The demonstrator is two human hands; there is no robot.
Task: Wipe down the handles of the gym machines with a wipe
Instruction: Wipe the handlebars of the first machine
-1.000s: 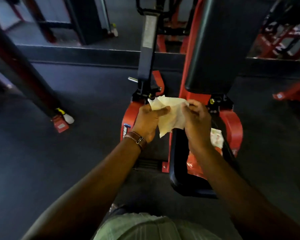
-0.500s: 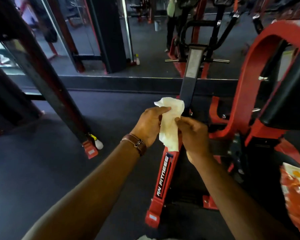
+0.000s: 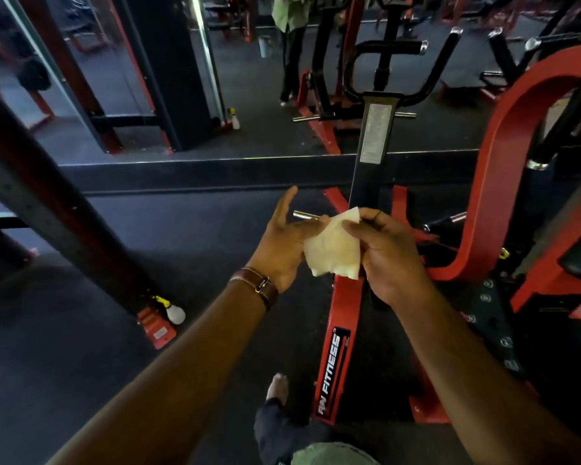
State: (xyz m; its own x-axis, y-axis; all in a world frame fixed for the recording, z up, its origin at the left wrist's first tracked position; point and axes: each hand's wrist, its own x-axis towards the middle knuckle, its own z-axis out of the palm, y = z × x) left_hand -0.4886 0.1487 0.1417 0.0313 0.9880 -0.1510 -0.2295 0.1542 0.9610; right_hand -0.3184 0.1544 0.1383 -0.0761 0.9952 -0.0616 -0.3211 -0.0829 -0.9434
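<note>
Item: pale wipe point(image 3: 332, 250), pinched in my right hand point(image 3: 388, 253), its other edge lying against my left hand point(image 3: 284, 245), fingers straight and spread, above the red machine beam point(image 3: 341, 333).

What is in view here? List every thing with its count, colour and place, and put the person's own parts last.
wipe: one, pale cream, crumpled between both hands at centre.
machine frame: one, red and black, on the floor below the hands.
black handles: one looped set, on top of the upright post.
curved arm: one, red, at right.
steel peg: one, silver, just behind the left hand.
spray bottle: one, white with yellow top, on the floor at left.
mirror: one, along the far wall.
watch strap: one, brown, left wrist.
left hand: fingers straight, palm against the wipe.
right hand: fingers pinching the wipe.
</note>
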